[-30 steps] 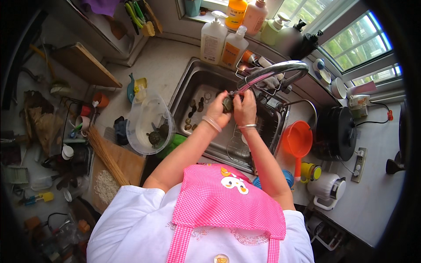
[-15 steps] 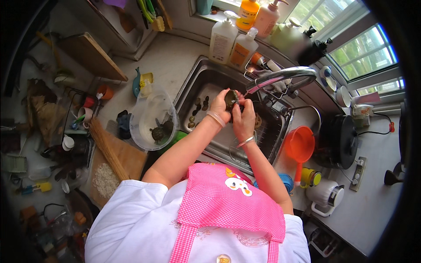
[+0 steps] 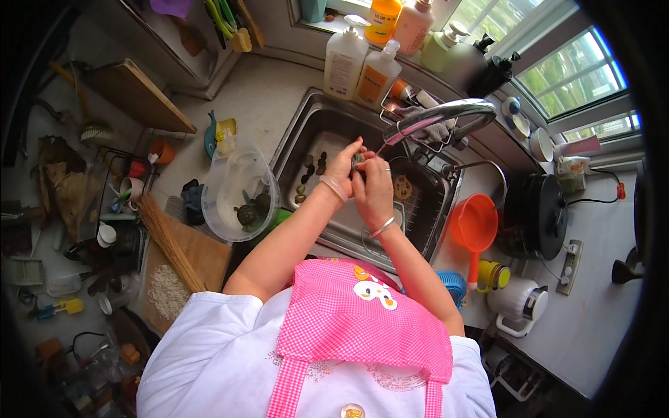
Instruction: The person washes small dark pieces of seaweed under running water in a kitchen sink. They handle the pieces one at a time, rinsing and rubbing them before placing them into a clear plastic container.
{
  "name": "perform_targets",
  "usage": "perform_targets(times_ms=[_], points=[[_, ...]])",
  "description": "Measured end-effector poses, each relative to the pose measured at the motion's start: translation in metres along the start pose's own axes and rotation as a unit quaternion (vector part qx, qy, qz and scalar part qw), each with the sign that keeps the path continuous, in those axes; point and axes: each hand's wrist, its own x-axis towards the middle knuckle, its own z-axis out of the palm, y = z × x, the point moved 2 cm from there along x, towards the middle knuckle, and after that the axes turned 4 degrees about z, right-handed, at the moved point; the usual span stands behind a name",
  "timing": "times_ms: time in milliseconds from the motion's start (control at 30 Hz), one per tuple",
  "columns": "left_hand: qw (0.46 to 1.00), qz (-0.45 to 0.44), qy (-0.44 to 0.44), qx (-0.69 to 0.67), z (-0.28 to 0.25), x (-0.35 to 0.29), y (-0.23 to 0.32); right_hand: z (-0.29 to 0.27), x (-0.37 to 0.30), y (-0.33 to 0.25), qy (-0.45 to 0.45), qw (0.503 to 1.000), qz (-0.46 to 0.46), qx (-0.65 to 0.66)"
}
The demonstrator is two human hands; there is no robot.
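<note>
Watching remotely, I find left hand (image 3: pixel 339 169) and right hand (image 3: pixel 374 189) grasping a small dark thing (image 3: pixel 357 159) in their fingers above the sink (image 3: pixel 339 219). Its handling looks unfinished; whether the turtle (image 3: pixel 247 215) in the clear tub (image 3: pixel 232 173) is done, I cannot tell.

Blocked beyond the right grip (image 3: pixel 374 189) by the curved tap (image 3: pixel 446 110), leftward by the clear tub (image 3: pixel 219 198); open between forearms (image 3: pixel 291 242) over the sink (image 3: pixel 343 228).

Around you, a crowded counter (image 3: pixel 592 313)
To your right sit an orange dipper (image 3: pixel 474 221), a black pot (image 3: pixel 533 216) and a white kettle (image 3: pixel 512 303); ahead stands a white pump bottle (image 3: pixel 344 66); at your left, a straw bundle (image 3: pixel 167 240) lies across a wooden board (image 3: pixel 211 258).
</note>
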Motion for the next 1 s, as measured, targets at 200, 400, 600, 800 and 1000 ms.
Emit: perform_targets(times_ms=[200, 400, 600, 800, 1000], points=[[0.998, 0.062, -0.026, 0.008, 0.016, -0.016, -0.015, -0.008, 0.03, 0.036, 0.039, 0.998, 0.053, 0.003], [0.996, 0.074, -0.058, -0.006, 0.021, -0.016, 0.006, -0.009, 0.01, 0.014, 0.003, 0.998, 0.054, 0.045], [0.996, 0.055, -0.061, -0.018, 0.016, -0.006, -0.012, -0.012, 0.025, 0.051, 0.002, 0.974, 0.197, 0.115], [0.989, 0.106, -0.054, 0.085, 0.018, -0.013, -0.002, -0.011, 0.015, 0.035, 0.015, 0.99, 0.117, 0.083], [0.989, 0.115, 0.082, -0.031, 0.006, 0.01, -0.002, -0.008, 0.019, 0.029, 0.036, 0.995, 0.083, 0.049]])
